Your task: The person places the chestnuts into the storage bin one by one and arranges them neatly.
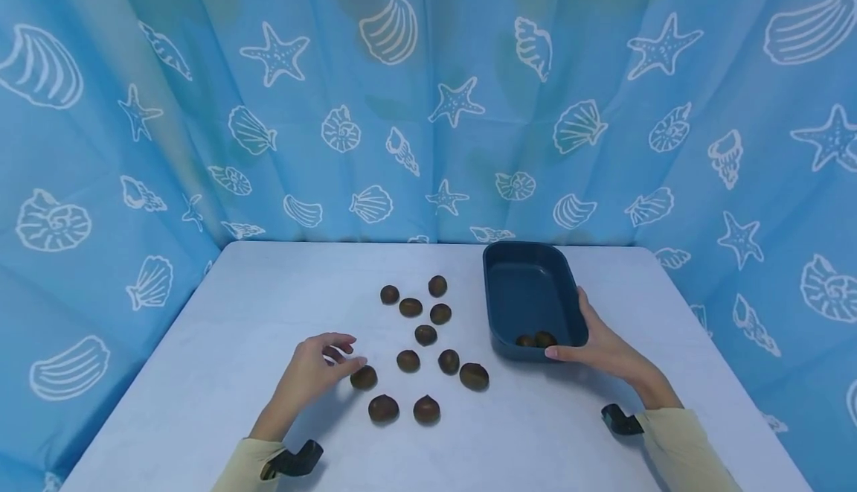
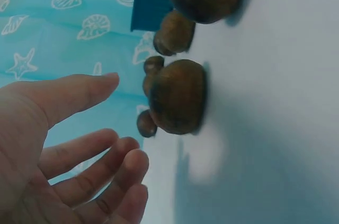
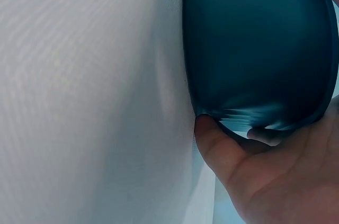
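Head view: one chestnut [image 1: 364, 378] sits just near-right of the left hand [image 1: 311, 369], fingers parted and empty. Right hand [image 1: 608, 349] grips the blue bin [image 1: 529, 287]

Brown chestnuts [image 1: 384, 409], dark-blue, perhaps teal bin [image 1: 529, 291], blue shell-print curtain [image 1: 415, 213]

Head view: from above the near side of the bench [image 1: 201, 350], facing forward and down, far enough back to frame the left hand [image 1: 311, 369], the right hand [image 1: 605, 349] and the curtain [image 1: 301, 142] beyond.
Left wrist view: close at the left hand, low, rolled sideways, facing past brown nuts [image 2: 179, 97] to the curtain.
Right wrist view: close at the right hand, also rolled, facing the blue box [image 3: 254, 38].
Head and left wrist share: left hand, nuts, curtain.
All three share: bench, box.
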### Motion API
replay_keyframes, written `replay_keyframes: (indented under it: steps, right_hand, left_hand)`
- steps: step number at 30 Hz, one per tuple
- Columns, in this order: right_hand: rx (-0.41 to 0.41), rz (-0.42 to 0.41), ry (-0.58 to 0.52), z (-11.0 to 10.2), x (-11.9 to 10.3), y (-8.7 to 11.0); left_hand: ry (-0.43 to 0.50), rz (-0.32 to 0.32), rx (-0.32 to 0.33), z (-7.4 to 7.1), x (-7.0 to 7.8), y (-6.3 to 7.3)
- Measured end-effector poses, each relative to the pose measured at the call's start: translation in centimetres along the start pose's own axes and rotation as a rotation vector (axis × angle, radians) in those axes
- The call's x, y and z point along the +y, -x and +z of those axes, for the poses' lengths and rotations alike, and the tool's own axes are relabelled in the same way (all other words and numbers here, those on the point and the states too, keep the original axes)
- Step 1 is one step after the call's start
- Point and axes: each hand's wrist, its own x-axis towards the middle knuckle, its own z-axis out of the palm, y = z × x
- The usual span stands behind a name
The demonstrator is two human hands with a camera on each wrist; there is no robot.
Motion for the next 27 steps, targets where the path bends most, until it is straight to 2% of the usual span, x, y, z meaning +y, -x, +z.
replay_keyframes:
  steps: [8,14,18,27]
  right_hand:
    - [-0.003,-0.002,-0.024,0.1,0.1,-0.2]
    - [-0.003,-0.007,-0.008,0.2,0.2,-0.1]
    - [0.004,-0.009,0.001,0.1,0.2,0.0]
    - [0.001,-0.006,0.001,0.0,0.3,-0.1]
  left_hand:
    - [-0.061,-0.024,-0.029,0.3,-0.6,0.6]
    - [-0.097,-0.045,-0.076,0.6,-0.2,1.1]
    - [-0.105,-0.059,-0.082,0.9,-0.1,1.3]
    - [-0.097,-0.028,-0.073,1.1,-0.2,1.3]
